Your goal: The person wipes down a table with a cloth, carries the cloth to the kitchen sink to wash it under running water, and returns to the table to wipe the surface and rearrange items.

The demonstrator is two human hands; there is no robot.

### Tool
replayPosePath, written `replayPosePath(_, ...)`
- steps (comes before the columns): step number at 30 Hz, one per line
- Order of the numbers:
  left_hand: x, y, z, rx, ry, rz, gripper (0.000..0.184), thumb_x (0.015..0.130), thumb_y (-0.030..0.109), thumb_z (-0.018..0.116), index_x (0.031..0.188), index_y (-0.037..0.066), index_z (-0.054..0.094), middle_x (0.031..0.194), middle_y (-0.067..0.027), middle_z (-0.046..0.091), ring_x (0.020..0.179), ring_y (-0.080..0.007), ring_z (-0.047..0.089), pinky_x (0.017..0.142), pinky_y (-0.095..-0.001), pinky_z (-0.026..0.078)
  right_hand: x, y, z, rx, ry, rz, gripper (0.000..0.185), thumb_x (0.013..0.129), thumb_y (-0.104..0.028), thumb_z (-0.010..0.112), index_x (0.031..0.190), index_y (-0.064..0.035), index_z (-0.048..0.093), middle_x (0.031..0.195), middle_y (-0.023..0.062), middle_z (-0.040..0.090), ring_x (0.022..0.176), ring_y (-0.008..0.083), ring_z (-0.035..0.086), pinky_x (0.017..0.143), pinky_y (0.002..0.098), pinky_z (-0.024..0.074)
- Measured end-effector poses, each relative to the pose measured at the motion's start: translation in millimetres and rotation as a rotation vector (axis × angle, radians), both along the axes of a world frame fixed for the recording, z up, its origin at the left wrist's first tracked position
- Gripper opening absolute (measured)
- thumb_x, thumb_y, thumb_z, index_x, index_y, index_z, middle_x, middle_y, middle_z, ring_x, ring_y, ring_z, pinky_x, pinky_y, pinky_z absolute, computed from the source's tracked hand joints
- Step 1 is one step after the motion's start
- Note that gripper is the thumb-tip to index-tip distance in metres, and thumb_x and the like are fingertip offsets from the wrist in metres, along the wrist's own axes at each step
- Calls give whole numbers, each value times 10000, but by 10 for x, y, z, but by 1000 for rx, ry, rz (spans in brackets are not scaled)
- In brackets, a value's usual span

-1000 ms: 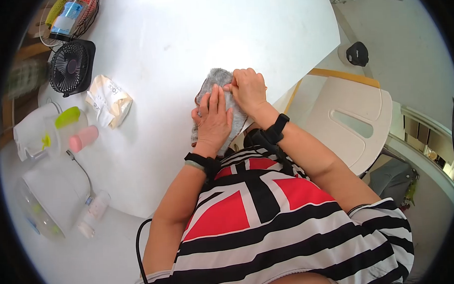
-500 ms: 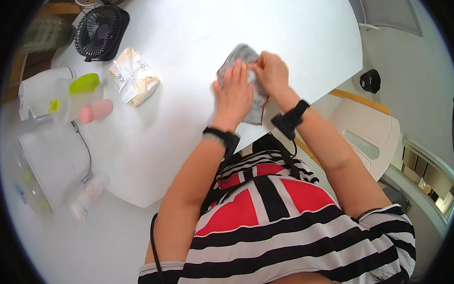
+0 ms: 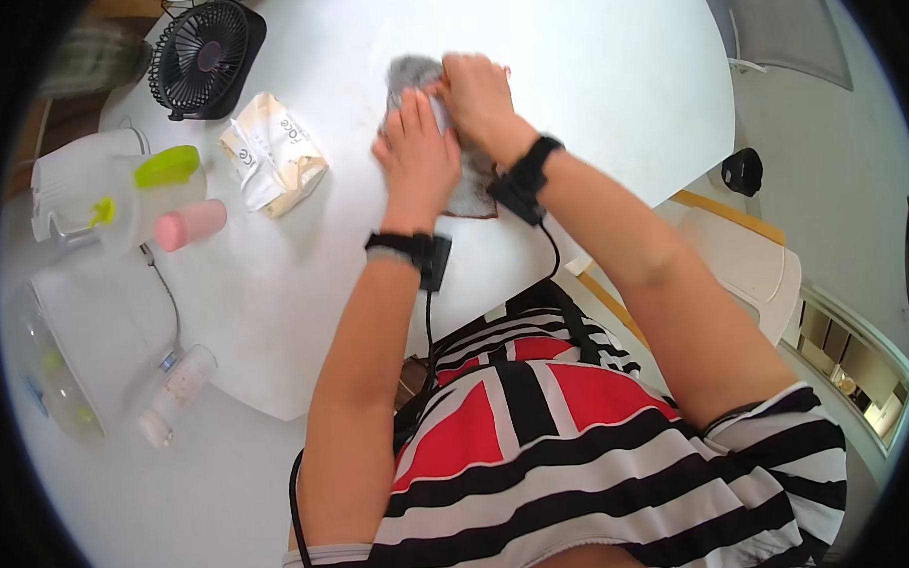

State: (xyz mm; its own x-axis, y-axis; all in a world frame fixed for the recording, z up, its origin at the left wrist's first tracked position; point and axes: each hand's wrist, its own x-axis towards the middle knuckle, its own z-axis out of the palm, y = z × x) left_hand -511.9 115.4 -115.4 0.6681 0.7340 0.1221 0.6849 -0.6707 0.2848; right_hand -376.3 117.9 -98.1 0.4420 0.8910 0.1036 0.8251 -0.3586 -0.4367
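Observation:
A grey cloth [image 3: 471,191] with a reddish-brown edge lies on the white table [image 3: 608,88]. My left hand [image 3: 418,163] rests flat on it, fingers stretched out over its left part. Curled at the cloth's upper right is my right hand [image 3: 478,98], its fingers closed on the fabric. Both hands hide much of the cloth's middle. Black straps with small boxes sit on my wrists.
To the left stand a soft tissue pack [image 3: 273,155], a black fan [image 3: 206,60], a pink bottle [image 3: 190,225], a container with a green handle [image 3: 165,167] and a clear bottle [image 3: 178,387]. A chair [image 3: 739,254] stands at right.
Both hands and the cloth have moved to the left and toward the far side of the table. The left hand still lies flat and the right stays curled.

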Motion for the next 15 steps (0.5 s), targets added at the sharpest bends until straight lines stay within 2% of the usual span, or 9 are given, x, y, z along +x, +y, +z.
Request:
replayPosePath(2, -176, -368, -16, -36, 9, -1, 685, 879, 240, 615, 1444, -26, 333, 1478, -167, 354, 1275, -352, 374, 970, -549, 308, -84, -289, -51, -21, 60, 72, 237, 789, -208, 732, 747, -18, 597, 780, 178, 656, 827, 365, 630, 704, 470, 488)
replayPosePath(3, -227, -403, 32, -56, -8, -15, 694, 878, 241, 619, 1448, -28, 329, 1486, -168, 342, 1268, -351, 375, 965, -548, 308, -94, -300, -33, 23, 79, 71, 216, 780, -201, 720, 723, -29, 602, 762, 159, 657, 800, 348, 629, 701, 472, 484)
replayPosePath(8, 158, -173, 137, -67, -61, 2, 669, 877, 247, 624, 1421, -25, 347, 1461, -162, 350, 1236, -347, 381, 939, -549, 309, 186, 37, 39, 110, 83, 71, 187, 766, -166, 706, 700, -38, 586, 711, 133, 639, 743, 324, 615, 681, 460, 485)
replayPosePath(10, 417, 12, 177, -61, -86, 50, 625, 874, 257, 626, 1376, -15, 370, 1402, -154, 391, 1207, -353, 398, 914, -545, 328, 305, 206, -5, 226, 1, 19, 155, 768, -148, 699, 725, -31, 607, 743, 150, 658, 772, 331, 634, 682, 449, 497)
replayPosePath(11, 471, 34, 131, -65, -88, 50, 625, 874, 257, 626, 1376, -15, 370, 1402, -154, 391, 1207, -353, 398, 914, -545, 328, 345, 258, -6, 222, -1, 19, 155, 768, -148, 699, 725, -31, 607, 743, 150, 658, 772, 331, 634, 682, 449, 497)
replayPosePath(13, 502, 70, 102, -28, -156, 56, 590, 865, 253, 628, 1336, -5, 385, 1345, -147, 422, 1169, -355, 426, 898, -540, 354, 384, 328, -2, 121, 100, -27, 166, 790, -117, 703, 747, 8, 603, 775, 210, 658, 762, 392, 637, 671, 468, 498)
replayPosePath(15, 418, 134, 182, -84, -107, 18, 609, 860, 248, 631, 1353, -2, 377, 1361, -147, 416, 1175, -352, 429, 902, -533, 358, 353, 262, 9, 122, 91, -26, 184, 795, -137, 706, 749, 9, 603, 775, 214, 654, 768, 400, 633, 672, 473, 495)
